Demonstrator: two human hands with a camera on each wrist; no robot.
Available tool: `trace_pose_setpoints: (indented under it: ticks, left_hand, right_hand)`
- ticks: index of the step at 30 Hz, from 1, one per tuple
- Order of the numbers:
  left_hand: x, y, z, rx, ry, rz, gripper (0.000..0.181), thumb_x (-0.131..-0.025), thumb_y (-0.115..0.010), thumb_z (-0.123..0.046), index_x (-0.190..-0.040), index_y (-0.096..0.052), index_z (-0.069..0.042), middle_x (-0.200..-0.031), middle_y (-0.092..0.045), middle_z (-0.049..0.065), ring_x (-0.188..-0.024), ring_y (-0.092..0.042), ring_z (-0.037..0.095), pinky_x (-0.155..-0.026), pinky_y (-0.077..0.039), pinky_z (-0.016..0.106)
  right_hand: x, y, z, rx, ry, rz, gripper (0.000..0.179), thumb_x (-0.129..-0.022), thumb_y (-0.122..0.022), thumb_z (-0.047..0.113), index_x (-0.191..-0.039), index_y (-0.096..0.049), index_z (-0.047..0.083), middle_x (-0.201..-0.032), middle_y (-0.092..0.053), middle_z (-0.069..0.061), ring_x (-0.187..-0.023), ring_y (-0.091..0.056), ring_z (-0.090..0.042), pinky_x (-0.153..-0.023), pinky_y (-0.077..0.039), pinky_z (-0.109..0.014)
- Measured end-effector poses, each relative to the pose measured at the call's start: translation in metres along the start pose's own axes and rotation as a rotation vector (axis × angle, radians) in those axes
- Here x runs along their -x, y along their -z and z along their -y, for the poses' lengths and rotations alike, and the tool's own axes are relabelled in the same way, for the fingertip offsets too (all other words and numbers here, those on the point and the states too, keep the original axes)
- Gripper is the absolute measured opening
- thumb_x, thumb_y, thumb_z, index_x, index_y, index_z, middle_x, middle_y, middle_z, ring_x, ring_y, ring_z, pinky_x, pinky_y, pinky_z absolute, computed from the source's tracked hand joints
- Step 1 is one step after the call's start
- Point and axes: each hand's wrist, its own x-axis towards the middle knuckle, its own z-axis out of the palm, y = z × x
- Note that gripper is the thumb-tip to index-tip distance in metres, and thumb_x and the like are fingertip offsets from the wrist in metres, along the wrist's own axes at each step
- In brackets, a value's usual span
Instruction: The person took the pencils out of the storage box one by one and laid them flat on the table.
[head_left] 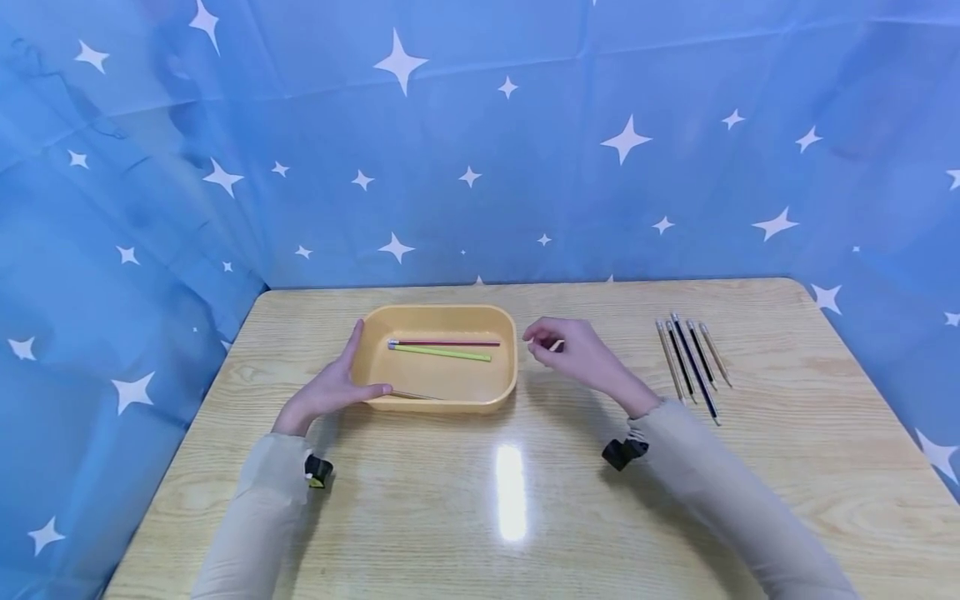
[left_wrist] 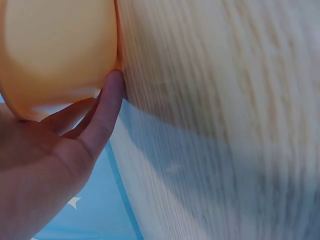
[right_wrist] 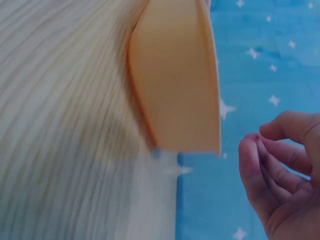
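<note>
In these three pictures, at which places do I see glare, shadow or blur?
Head view: a white glare patch on the table, shadows beside the left sleeve and right sleeve; left wrist view: a broad shadow on the table; right wrist view: the tray and wood grain look slightly soft.

Left arm: reaching forward | left hand: thumb spread wide from fingers | right arm: angled inward | right hand: raised, fingers loosely curled (thumb near forefinger)

Tray on table, pencils inside, other pencils to its right.
</note>
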Motion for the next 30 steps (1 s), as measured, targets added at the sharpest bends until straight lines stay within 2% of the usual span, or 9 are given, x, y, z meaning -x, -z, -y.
trace_pose_setpoints:
  ticks: [4,10,17,23,30]
  left_hand:
    - [0.001,-0.001,-0.001,0.03,-0.004,0.008,0.119,-0.082,-0.078,-0.028,-0.153,0.018,-0.018,-0.158,0.004,0.022,-0.14,-0.015,0.044,-0.11,-0.017,0.058]
    - [0.001,0.0,-0.001,0.053,-0.023,0.027,0.12,-0.082,-0.077,-0.024,-0.152,0.02,-0.018,-0.158,0.013,0.018,-0.142,-0.005,0.044,-0.111,-0.012,0.06]
    - [-0.001,0.002,0.004,0.069,-0.045,0.042,0.122,-0.081,-0.079,-0.025,-0.152,0.021,-0.018,-0.158,0.016,0.016,-0.143,-0.003,0.041,-0.112,-0.01,0.056]
    - [-0.003,0.002,0.006,0.089,-0.053,0.056,0.127,-0.079,-0.081,-0.027,-0.151,0.022,-0.017,-0.158,0.015,0.018,-0.142,-0.007,0.041,-0.112,-0.012,0.056]
    - [-0.002,0.001,0.005,0.121,-0.055,0.06,0.127,-0.078,-0.082,-0.024,-0.151,0.022,-0.019,-0.158,0.013,0.02,-0.141,-0.014,0.041,-0.112,-0.015,0.055]
  right_hand:
    - [-0.012,-0.012,0.011,-0.02,0.043,0.044,0.013,-0.09,-0.062,0.002,-0.101,-0.068,-0.002,-0.083,-0.066,-0.007,-0.074,-0.06,-0.015,-0.063,-0.053,-0.028]
    - [-0.028,-0.031,0.025,0.004,0.087,0.128,0.012,-0.091,-0.063,0.003,-0.101,-0.068,0.002,-0.085,-0.066,-0.004,-0.077,-0.061,-0.013,-0.067,-0.053,-0.027]
    - [-0.049,-0.055,0.031,-0.041,0.108,0.217,0.015,-0.089,-0.063,0.001,-0.102,-0.067,-0.003,-0.083,-0.067,-0.003,-0.076,-0.062,-0.012,-0.068,-0.053,-0.024]
    - [-0.06,-0.079,0.031,0.035,0.139,0.315,0.015,-0.086,-0.063,0.002,-0.1,-0.068,-0.002,-0.078,-0.066,0.003,-0.074,-0.062,-0.007,-0.07,-0.05,-0.02]
    - [-0.07,-0.103,0.034,0.006,0.064,0.429,0.014,-0.088,-0.069,0.008,-0.1,-0.067,0.001,-0.079,-0.066,0.003,-0.073,-0.06,-0.008,-0.07,-0.049,-0.022]
